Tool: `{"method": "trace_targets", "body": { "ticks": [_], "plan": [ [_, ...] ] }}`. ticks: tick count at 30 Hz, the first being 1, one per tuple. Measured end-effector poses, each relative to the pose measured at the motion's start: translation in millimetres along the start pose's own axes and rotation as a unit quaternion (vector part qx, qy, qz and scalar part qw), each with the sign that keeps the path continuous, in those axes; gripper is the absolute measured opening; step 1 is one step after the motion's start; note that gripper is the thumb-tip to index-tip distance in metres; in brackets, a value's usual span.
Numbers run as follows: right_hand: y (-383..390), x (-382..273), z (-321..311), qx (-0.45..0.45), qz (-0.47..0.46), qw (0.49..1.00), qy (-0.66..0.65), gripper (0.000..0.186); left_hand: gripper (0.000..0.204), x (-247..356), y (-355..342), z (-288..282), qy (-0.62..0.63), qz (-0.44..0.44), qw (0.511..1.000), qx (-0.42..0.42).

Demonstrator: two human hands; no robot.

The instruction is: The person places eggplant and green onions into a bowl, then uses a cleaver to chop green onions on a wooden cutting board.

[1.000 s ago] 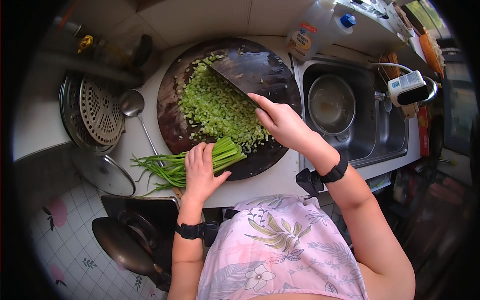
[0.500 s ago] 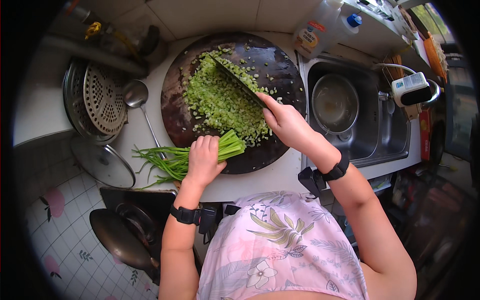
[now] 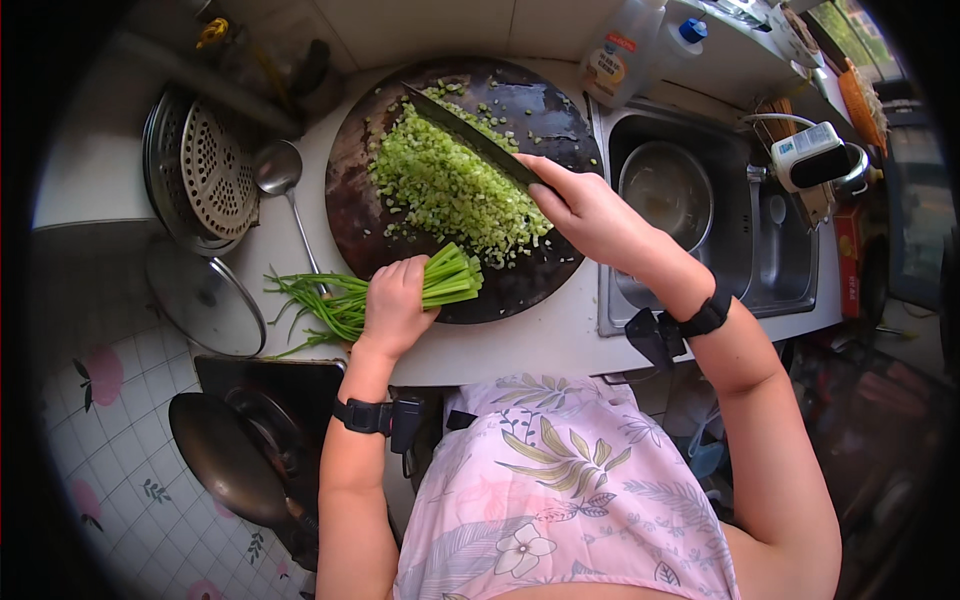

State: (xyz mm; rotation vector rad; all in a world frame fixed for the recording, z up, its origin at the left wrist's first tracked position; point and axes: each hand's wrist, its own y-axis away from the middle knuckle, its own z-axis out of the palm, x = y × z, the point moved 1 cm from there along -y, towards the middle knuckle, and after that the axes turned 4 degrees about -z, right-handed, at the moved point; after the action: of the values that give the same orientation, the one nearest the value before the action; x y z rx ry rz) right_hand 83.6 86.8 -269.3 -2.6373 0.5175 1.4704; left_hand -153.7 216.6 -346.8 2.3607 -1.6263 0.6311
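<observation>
A round dark wooden board [image 3: 360, 236] carries a heap of chopped pale green stalk pieces [image 3: 425, 165]. My right hand [image 3: 585, 215] grips a knife [image 3: 460, 128], whose long dark blade lies diagonally over the upper right part of the heap. My left hand [image 3: 398, 300] is wrapped over a bunch of long green stalks [image 3: 450, 280] at the board's front left edge. Their cut ends lie on the board, and their thin leafy ends hang left across a steel ladle's handle.
The steel sink [image 3: 740, 280], holding a pot [image 3: 665, 195], is at right, with bottles [image 3: 612, 65] behind it. At left are the ladle [image 3: 277, 165], steamer plates [image 3: 218, 175] and a glass lid [image 3: 205, 305]. Below them a dark pan [image 3: 225, 450] sits on the stove.
Over the last second my left hand and the stalks have shifted a little away from me. My right hand has moved slightly right and away from me, still holding the knife.
</observation>
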Motion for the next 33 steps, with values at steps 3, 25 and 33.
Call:
{"method": "trace_targets", "body": {
  "ticks": [3, 25, 33],
  "plan": [
    [7.6, -11.6, -8.9, -0.053, -0.023, 0.998, 0.022, 0.034, 0.050, 3.5, 10.3, -8.0, 0.026, -0.015, 0.999, 0.046],
    [-5.6, 26.5, 21.3, -0.107, -0.113, 0.986, 0.053, 0.032, 0.052, 5.7, -17.7, -14.5, 0.046, 0.021, 0.999, 0.013],
    [-19.8, 25.3, -0.1, -0.052, -0.075, 0.996, 0.006, 0.033, 0.051, 4.8, -63.4, -7.9, 0.009, 0.030, 0.999, 0.009]
  ]
}}
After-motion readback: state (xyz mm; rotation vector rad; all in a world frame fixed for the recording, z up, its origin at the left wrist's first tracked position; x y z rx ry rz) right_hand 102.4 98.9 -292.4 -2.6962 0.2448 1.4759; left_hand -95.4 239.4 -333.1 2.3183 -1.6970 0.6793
